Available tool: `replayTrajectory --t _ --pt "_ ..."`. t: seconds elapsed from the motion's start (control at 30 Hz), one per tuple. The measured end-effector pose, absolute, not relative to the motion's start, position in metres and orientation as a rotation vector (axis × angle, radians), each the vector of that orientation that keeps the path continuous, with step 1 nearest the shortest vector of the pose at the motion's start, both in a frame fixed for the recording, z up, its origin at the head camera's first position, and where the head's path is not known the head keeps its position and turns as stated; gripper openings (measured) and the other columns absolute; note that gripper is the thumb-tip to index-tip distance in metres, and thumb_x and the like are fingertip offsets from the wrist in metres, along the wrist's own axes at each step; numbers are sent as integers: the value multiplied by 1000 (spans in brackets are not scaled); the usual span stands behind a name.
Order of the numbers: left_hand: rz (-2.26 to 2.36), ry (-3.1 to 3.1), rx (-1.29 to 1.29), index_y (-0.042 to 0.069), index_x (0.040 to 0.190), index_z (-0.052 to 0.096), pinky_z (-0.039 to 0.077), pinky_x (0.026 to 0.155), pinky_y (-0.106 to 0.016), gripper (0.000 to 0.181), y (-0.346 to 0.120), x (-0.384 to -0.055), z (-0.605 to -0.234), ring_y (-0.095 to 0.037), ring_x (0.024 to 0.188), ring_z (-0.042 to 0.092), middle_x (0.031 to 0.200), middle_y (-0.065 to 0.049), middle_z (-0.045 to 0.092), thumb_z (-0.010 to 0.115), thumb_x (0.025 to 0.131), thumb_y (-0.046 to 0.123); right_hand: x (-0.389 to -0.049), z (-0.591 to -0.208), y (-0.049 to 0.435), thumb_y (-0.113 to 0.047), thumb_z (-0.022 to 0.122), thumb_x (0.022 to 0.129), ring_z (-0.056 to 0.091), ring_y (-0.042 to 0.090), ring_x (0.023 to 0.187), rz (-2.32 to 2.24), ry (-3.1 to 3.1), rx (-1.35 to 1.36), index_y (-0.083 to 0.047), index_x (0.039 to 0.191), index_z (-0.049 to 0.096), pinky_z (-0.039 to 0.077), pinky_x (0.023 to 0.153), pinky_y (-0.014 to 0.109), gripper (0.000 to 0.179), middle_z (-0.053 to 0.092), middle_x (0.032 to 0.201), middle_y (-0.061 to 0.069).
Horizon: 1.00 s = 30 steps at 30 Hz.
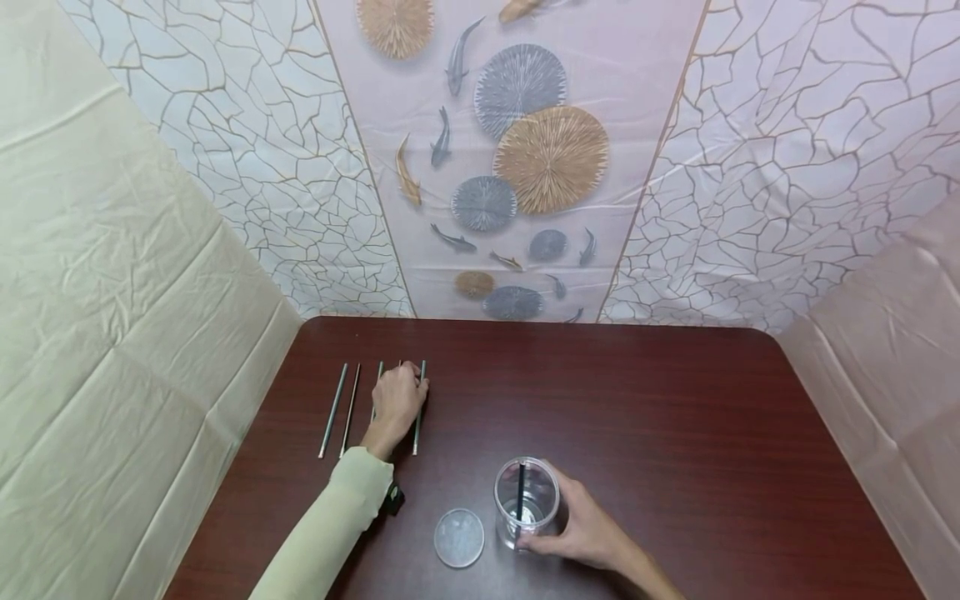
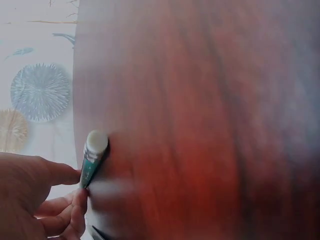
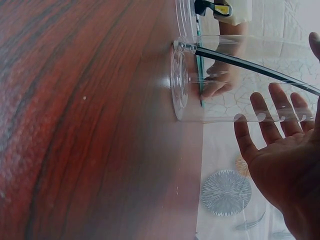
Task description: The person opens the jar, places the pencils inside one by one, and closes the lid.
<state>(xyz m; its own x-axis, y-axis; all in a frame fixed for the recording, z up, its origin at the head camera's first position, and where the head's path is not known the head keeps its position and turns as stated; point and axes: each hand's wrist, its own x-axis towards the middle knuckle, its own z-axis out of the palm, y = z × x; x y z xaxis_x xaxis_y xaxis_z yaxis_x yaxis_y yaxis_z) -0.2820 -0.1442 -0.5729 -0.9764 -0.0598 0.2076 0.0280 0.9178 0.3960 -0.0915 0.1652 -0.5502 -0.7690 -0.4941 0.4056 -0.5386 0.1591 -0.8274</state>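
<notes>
My left hand (image 1: 397,400) is over a row of pencils. Its thumb and fingers pinch a green pencil (image 2: 90,167) with a white eraser end, which lies at the right end of the row. My right hand (image 1: 581,525) grips a clear jar (image 1: 504,525) from its right side, thumb at the front and fingers spread along the far wall. Inside the jar leans one dark pencil (image 3: 240,62), eraser end down at the base. The jar stands upright on the table.
Further left on the dark red wooden table (image 1: 660,400) lie a green pencil (image 1: 333,410) and a darker pencil (image 1: 350,408); others are partly hidden under the left hand. A round clear lid (image 1: 459,538) lies just left of the jar. Patterned cloth (image 1: 750,167) hangs behind the table.
</notes>
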Motion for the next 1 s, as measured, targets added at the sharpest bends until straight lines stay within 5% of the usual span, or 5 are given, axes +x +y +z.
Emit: replayTrajectory --t 0.33,1.0 --pt "-584 -2855 37 16 93 81 58 65 -48 4 -145 -282 -572 -28 73 73 84 1 77 78 93 19 -92 -549 164 -21 96 79 69 24 117 1730 -2359 1057 -2 146 53 51 107 44 82 71 130 9" --pt "-688 -2689 -26 20 95 79 53 59 -41 7 -136 -280 -535 -21 69 70 83 8 75 78 93 27 -93 -549 163 -18 96 79 70 24 115 1756 -2346 1064 -4 147 53 52 106 44 82 71 130 7"
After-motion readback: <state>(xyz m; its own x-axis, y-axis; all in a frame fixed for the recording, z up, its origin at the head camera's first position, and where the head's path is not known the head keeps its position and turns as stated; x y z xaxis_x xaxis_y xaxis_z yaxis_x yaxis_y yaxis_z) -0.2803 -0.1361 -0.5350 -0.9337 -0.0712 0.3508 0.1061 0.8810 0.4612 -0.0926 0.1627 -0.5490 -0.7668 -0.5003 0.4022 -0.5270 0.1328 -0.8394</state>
